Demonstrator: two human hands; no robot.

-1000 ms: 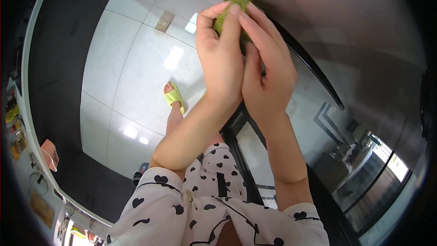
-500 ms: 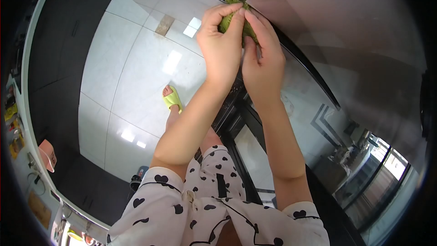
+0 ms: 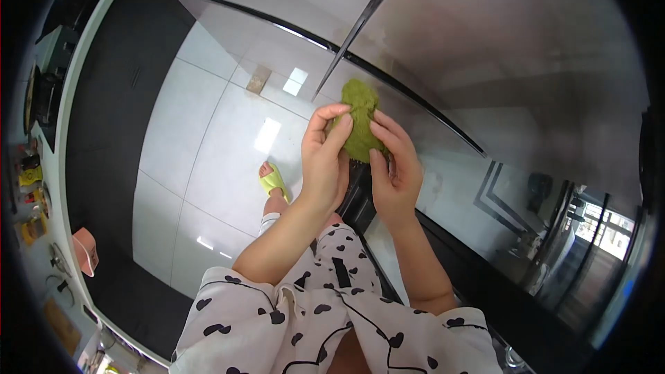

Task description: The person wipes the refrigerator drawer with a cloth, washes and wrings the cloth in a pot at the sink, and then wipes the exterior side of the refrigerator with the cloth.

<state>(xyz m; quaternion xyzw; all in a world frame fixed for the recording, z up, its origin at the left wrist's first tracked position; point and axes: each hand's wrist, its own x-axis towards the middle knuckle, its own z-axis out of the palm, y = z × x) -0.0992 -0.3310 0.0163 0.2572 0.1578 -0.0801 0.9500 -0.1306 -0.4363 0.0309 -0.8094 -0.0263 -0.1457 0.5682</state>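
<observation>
A green fuzzy cleaning cloth [image 3: 360, 125] hangs bunched between my two hands, in front of a glossy fridge-like door [image 3: 471, 48]. My left hand [image 3: 327, 145] pinches its left edge between thumb and fingers. On the other side, my right hand [image 3: 398, 159] grips the right edge with bent fingers. The cloth's upper end sticks up beyond my fingertips. It appears apart from the door's dark trim [image 3: 415, 102], which runs behind it.
White floor tiles [image 3: 201, 111] lie below, where a foot in a yellow-green slipper [image 3: 273, 181] stands. Dark cabinets [image 3: 125, 131] line the left side under a light counter edge [image 3: 66, 187]. A pink object [image 3: 85, 252] shows by that edge.
Both hands have come down and closer to my body with the cloth, away from the door's trim. More of the cloth shows now, and the view has shifted.
</observation>
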